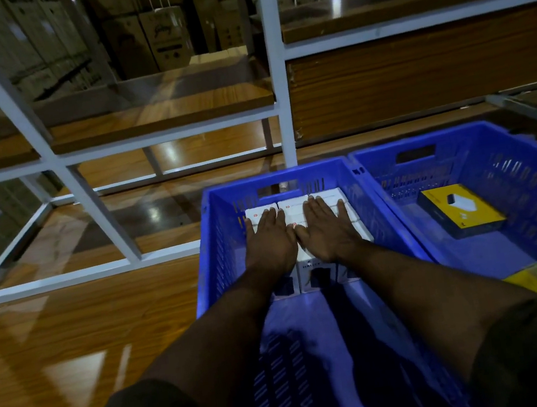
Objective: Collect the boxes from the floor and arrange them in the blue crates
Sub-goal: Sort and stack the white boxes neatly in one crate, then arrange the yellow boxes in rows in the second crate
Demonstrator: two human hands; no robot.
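Two blue crates sit side by side on a shiny wooden floor (54,337). The left blue crate (207,246) is right in front of the person. At its far end, toward 12 o'clock, there is a tidy block of white boxes (295,204). They are packed close together in rows, touching each other and pushed up near the far wall of the crate. Their flat tops face up. The long side of the block runs across the crate, from 9 o'clock to 3 o'clock. Some tops have a small red mark.

Both hands lie flat on top of the white boxes. The left hand (270,241) has straight fingers that point to 12 o'clock. The right hand (327,229) is just beside it, also flat, with fingers spread a little. The thumbs almost touch. Neither hand grabs a box; they only press on the tops.

The right blue crate (531,166) touches the left one. A yellow and black box (463,210) lies flat on its bottom, at about 2 o'clock from the hands. Its long side points from 10 o'clock to 4 o'clock.

A white metal rack (275,64) stands behind the crates.
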